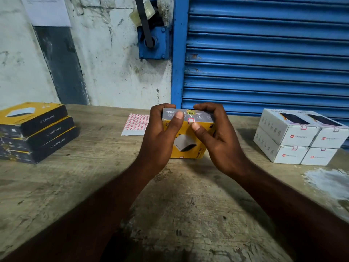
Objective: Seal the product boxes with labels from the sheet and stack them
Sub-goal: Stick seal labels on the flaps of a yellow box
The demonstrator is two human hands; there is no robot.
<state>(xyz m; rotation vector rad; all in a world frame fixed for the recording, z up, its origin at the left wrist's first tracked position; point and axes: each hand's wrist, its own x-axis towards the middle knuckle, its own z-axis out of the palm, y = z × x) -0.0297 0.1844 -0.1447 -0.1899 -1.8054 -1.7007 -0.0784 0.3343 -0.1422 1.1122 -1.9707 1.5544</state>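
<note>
The box [186,142] is sitting between left hand [160,137] and right hand [219,142]; the sheet [135,124] is lying just behind the left, a stack [35,131] well left, a pile [300,138] well right.

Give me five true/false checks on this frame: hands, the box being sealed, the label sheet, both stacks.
1. Both the left hand and the right hand hold the yellow box. True.
2. The label sheet lies to the right of the held box. False: it lies on the table to the left, partly hidden behind the left hand.
3. A red-bordered label sits at the box's upper edge, just above the right thumb. True.
4. The dark and yellow stack on the left is five boxes high. False: three boxes.
5. The white boxes on the right are stacked two high. True.
</note>
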